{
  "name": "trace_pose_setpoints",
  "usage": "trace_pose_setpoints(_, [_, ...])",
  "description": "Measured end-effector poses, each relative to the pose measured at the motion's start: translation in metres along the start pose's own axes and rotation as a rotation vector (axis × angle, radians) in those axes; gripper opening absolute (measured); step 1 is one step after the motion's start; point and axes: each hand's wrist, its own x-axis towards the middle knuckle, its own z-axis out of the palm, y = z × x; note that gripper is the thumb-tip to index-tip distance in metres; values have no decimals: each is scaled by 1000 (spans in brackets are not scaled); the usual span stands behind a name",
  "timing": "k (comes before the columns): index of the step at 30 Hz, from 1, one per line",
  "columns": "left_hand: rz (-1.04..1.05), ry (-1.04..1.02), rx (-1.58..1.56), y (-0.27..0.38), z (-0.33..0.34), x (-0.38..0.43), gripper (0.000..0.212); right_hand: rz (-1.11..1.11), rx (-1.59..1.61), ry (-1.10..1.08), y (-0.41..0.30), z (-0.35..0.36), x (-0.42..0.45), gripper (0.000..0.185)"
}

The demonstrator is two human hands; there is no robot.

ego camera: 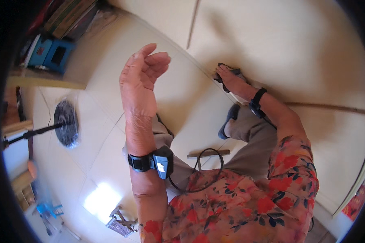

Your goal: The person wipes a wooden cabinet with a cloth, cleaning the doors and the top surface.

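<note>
My right hand (pixel 234 84) lies flat on a bunched dark cloth (pixel 237 72), pressing it against the foot of a cream wall or panel (pixel 292 42), just above the tiled floor (pixel 182 103). Part of the cloth is hidden under the palm and fingers. Raised in front of me, my left hand (pixel 143 71) has loosely curled fingers and nothing visible in it. Each wrist wears a black strap with a small device; a black cable (pixel 222 158) loops from the left device (pixel 162 164) across my lap.
A wooden stool's crosspiece (pixel 208 153) shows between my legs. To the left stands a black pole (pixel 33 133) on a round, plastic-wrapped base (pixel 65 123). A blue box-like object (pixel 50 54) sits at upper left. A small folding stool (pixel 121 223) and a blue stool (pixel 48 209) are at lower left.
</note>
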Motion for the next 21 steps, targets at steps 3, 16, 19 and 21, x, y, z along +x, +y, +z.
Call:
trace_pose_setpoints(3, [-31, -57, -10, -22, 3, 13, 40, -103, -415, -61, 2, -60, -18, 41])
trace_pose_setpoints(16, [-59, -98, 61, -60, -1, 32, 45, 589, -666, 632, -2, -307, -173, 40])
trace_pose_setpoints(19, [-105, -127, 50, -58, 2, 30, 41, 589, -691, 751, 9, -307, -191, 51])
trace_pose_setpoints(21, [-111, -129, 55, -57, 4, 28, 41, 631, -716, 731, 2, -295, -169, 42])
